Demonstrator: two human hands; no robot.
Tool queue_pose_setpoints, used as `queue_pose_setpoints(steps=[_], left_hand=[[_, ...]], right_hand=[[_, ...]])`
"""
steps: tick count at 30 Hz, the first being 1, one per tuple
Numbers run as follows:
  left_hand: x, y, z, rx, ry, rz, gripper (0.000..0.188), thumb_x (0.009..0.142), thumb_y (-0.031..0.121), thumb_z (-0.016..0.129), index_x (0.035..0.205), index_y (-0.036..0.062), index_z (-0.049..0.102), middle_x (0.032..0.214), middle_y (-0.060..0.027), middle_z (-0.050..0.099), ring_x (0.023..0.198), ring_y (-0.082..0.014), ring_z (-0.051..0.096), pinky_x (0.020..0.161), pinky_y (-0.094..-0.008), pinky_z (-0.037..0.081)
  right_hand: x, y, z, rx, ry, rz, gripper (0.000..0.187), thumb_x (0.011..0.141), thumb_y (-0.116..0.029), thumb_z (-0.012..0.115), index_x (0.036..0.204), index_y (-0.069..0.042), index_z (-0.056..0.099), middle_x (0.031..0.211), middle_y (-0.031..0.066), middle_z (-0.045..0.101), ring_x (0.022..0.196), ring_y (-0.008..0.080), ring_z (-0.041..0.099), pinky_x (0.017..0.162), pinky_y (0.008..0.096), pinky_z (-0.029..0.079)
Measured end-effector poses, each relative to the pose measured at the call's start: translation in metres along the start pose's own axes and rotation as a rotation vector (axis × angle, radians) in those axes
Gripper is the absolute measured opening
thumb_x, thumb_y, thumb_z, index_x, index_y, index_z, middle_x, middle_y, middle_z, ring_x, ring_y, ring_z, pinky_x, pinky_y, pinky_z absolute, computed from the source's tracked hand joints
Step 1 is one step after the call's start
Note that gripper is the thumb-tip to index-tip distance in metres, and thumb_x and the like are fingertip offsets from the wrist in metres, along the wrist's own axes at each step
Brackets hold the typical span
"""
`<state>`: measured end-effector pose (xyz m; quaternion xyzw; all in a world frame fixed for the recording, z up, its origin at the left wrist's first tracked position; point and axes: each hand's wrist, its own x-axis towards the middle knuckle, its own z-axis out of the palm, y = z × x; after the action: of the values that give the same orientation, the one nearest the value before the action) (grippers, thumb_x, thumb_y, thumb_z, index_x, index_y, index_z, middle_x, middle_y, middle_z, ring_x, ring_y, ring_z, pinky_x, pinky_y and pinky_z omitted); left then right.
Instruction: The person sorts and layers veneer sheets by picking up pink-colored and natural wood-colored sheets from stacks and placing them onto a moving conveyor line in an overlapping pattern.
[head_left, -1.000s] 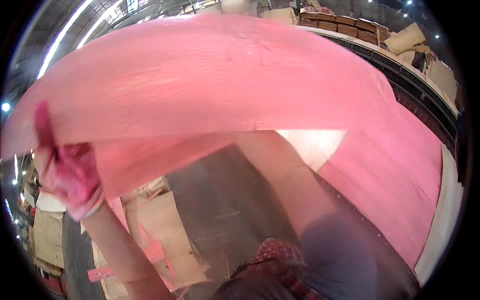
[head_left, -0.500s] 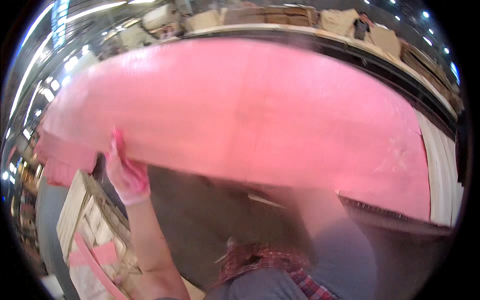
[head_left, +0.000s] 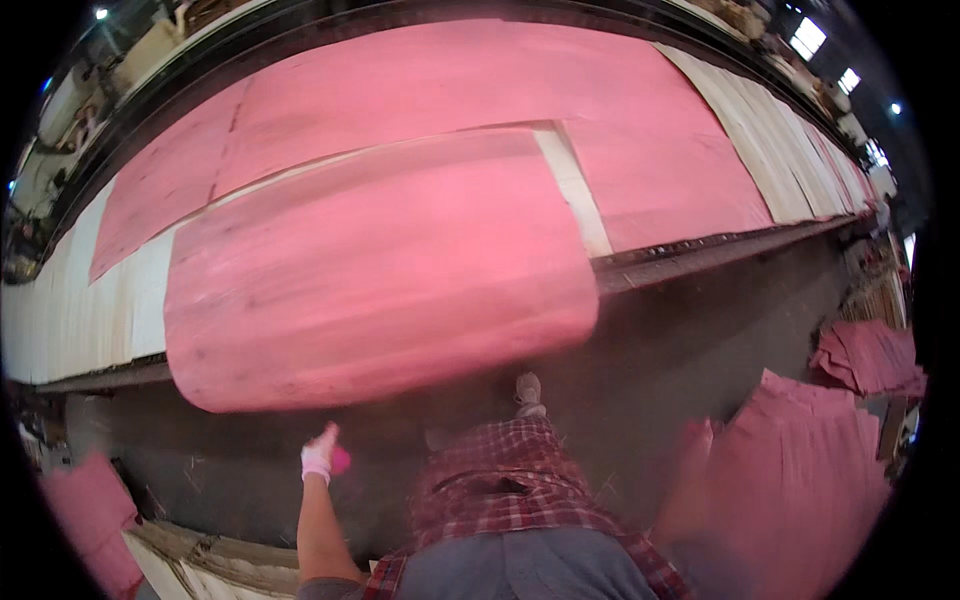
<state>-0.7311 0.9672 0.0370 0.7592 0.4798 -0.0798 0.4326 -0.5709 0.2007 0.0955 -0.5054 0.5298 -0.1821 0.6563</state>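
My left hand (head_left: 322,455), in a pink-stained white glove, is held over the floor below the near edge of a pink sheet. It is open, fingers partly apart, and touches nothing. That thin pink veneer sheet (head_left: 380,270), blurred by motion, overhangs the near edge of a long table. Beneath and beyond it lie another broad pink sheet (head_left: 430,85) and cream veneer strips (head_left: 75,310). My right hand (head_left: 692,445) is smeared at the left side of a stack of pink sheets (head_left: 790,480); its fingers cannot be made out.
More pink sheets (head_left: 870,355) are piled at the far right. At the lower left are a pink sheet (head_left: 95,520) and a stack of cream veneer (head_left: 215,560). The table's dark edge (head_left: 700,262) runs across the scene above the dark floor (head_left: 640,400).
My left hand has let go of a pink sheet and drawn back from it. The view has shifted, bringing the stack at the right into sight, with my right arm reaching there.
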Motion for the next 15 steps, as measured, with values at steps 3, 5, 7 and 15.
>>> queue_pose_setpoints(steps=[3,5,7,15], left_hand=[[-0.020,0.185,0.000,-0.464,0.067,-0.105,0.049,0.074,0.049,0.061,0.069,0.0005,0.060,0.062,-0.0114,0.061,0.045,-0.0177,0.058,0.039,-0.0284,0.046],[0.020,0.193,0.004,-0.653,0.194,-0.036,0.038,0.075,0.039,0.066,0.067,0.0025,0.059,0.058,-0.0094,0.060,0.039,-0.0167,0.054,0.036,-0.0286,0.043],[0.040,0.202,0.007,-0.684,0.180,0.189,0.030,0.075,0.028,0.068,0.085,0.0013,0.060,0.079,-0.0091,0.061,0.064,-0.0140,0.060,0.053,-0.0254,0.047],[0.114,0.161,-0.020,-0.340,0.548,-0.344,0.073,0.069,0.048,0.066,0.122,0.0025,0.044,0.118,-0.0058,0.050,0.107,-0.0170,0.047,0.089,-0.0284,0.037]], right_hand=[[-0.004,-0.022,0.035,-0.037,-0.431,0.013,0.042,0.079,-0.038,0.059,0.113,-0.016,0.049,0.101,0.0006,0.055,0.067,0.0143,0.053,0.059,0.0288,0.046],[-0.020,-0.014,0.122,-0.164,-0.600,0.080,0.047,0.076,-0.036,0.064,0.115,-0.016,0.048,0.102,0.0011,0.055,0.066,0.0148,0.054,0.056,0.0295,0.047],[-0.059,-0.001,0.217,-0.269,-0.677,0.091,0.054,0.072,-0.037,0.067,0.116,-0.015,0.044,0.102,0.0036,0.055,0.062,0.0150,0.054,0.054,0.0300,0.047],[-0.111,0.016,0.342,-0.448,-1.049,-0.009,0.035,0.079,-0.023,0.059,0.107,-0.003,0.052,0.086,0.0044,0.057,0.067,0.0110,0.055,0.049,0.0277,0.045]])
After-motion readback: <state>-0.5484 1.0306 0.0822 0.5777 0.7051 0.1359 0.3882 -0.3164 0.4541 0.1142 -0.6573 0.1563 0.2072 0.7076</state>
